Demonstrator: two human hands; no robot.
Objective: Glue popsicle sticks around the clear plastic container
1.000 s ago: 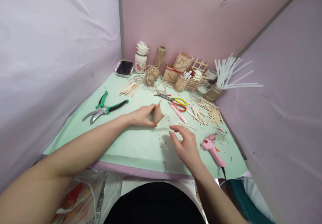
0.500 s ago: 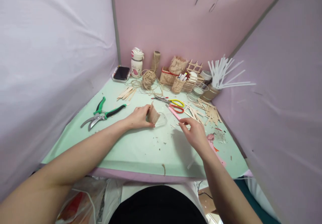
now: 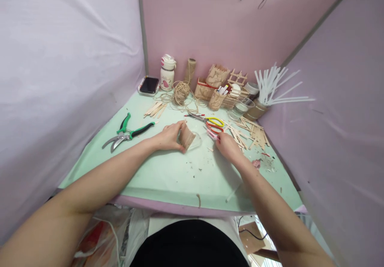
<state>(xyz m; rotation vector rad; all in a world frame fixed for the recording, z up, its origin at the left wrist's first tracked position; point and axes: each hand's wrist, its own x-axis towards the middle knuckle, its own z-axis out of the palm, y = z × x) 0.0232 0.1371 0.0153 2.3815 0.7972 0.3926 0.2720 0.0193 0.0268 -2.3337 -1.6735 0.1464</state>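
My left hand [image 3: 169, 135] is closed around the panel [image 3: 186, 135], a small piece built of wooden sticks. It stands on edge at the middle of the bench [image 3: 168, 179], against a clear dish [image 3: 197, 143]. My thumb is on the near face and my fingers wrap the far one.

My right hand [image 3: 228, 147] is just to the right, fingers bunched narrow with the tips at the pink tool [image 3: 211, 133]. That tool lies beside the scissors [image 3: 215, 123]. I cannot tell whether the fingers have closed on it or only touch it.

I judge this a holding-and-fetching step: one hand steadies the panel while the other goes for a tool. Taking the pink tool cleanly calls for a fine pinch, since the scissors touch it on the far side and loose sticks [image 3: 255, 133] crowd it on the right. The panel must stay braced meanwhile, or it could tip into the dish.

Pruners [image 3: 129, 130] lie well to the left. Twine [image 3: 180, 91], a phone [image 3: 149, 85] and a bottle [image 3: 167, 73] sit along the back wall. A jar [image 3: 240, 107] and a cup of white rods [image 3: 276, 87] stand at the back right. Small scraps [image 3: 196, 170] litter the bench between my arms.
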